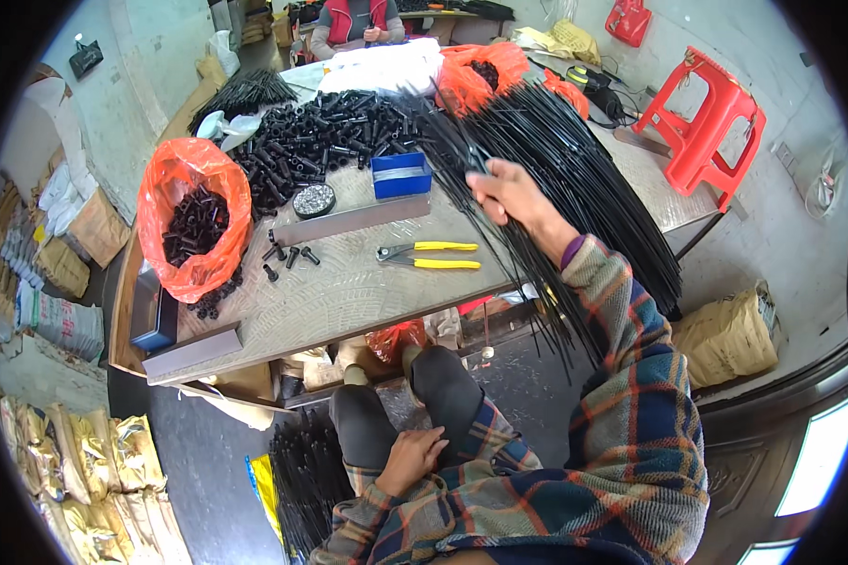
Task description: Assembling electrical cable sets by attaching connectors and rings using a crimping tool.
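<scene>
At the right of the table my right hand [511, 193] is closed, with thin black rods [464, 141] at its fingers. Below and beside it spreads a large heap of long black rods [575, 169], some hanging over the front edge. On my lap rests my left hand [413, 460], fingers stretched out, holding nothing. Pliers with yellow handles [433, 255] lie on the table left of my right hand. Behind them are a blue open box [400, 176], a flat metal bar [349, 222] and a round tin of small pieces [314, 201].
Black tubular parts form a pile [320, 137], and more fill an orange plastic bag [240, 202]. A red stool [702, 118] stands at the right. Another bundle of black rods [306, 480] is beside my legs. Across the table sits a person in a red vest [339, 21].
</scene>
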